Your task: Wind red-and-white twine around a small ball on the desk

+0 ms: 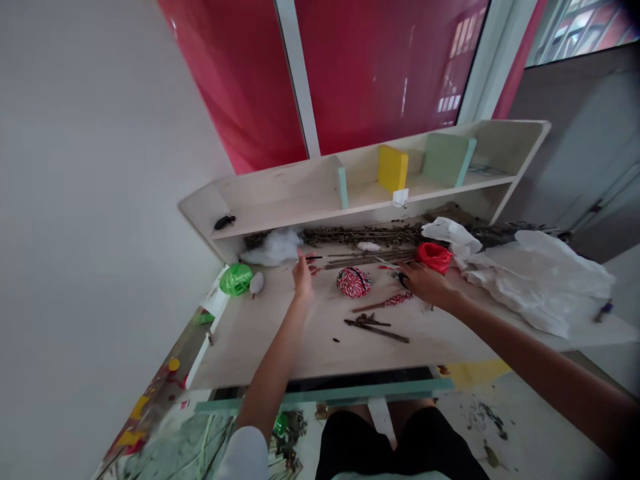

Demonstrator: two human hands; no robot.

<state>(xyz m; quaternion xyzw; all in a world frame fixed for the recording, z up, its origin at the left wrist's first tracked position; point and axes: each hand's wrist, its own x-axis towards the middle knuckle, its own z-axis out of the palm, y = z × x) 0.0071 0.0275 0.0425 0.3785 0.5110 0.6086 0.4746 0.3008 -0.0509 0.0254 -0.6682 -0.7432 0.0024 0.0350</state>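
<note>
My left hand [303,275] reaches over the desk left of the middle, its fingers closed around a short, thin dark stick [315,257]. My right hand [423,281] grips a pair of scissors [387,264], whose blades point left and whose handle is dark. Between my hands lies a ball of red, white and dark twisted yarn [354,283]. In front of my right hand rests a stick partly wrapped in the same yarn [384,303]. Nearer me are loose brown twigs [377,329]. A white wound bundle [369,246] sits farther back.
White fluff [275,248], a green twine ball [236,279] and a white wrapped piece [257,284] are at left. Dry twigs [360,235] line the back under a shelf [280,203]. Red twine [434,257] and a white plastic bag [540,280] lie at right. A drawer [350,393] stands partly out.
</note>
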